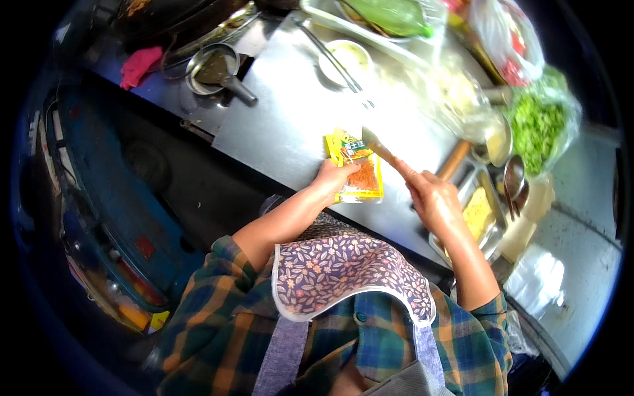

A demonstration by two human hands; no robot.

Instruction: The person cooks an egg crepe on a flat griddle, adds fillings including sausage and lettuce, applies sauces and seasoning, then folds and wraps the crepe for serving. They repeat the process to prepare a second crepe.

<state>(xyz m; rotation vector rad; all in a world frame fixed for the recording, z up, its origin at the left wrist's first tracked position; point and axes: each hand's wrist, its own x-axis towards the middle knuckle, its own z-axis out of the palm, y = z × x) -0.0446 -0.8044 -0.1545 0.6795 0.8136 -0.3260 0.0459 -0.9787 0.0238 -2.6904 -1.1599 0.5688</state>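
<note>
My left hand (333, 179) grips a yellow snack packet (365, 177) by its side, thumb on the front. Through its clear window, orange-red shreds show, and its upper part bears writing. My right hand (435, 198) is closed on a narrow flat-bladed tool (377, 142), probably a knife, with the index finger stretched along it. The blade lies at the packet's upper right edge; whether it cuts into the packet cannot be seen. Both hands are over the front part of a steel worktop (267, 128).
Black chopsticks (329, 54) rest across a white bowl (345, 62). At left stand a pot with a dark-handled ladle (218, 69) and a pink cloth (140, 67). Bagged lettuce (537, 128), a wooden handle (454, 159), spoons (514, 178) and a metal tray of yellow food (479, 213) lie at right.
</note>
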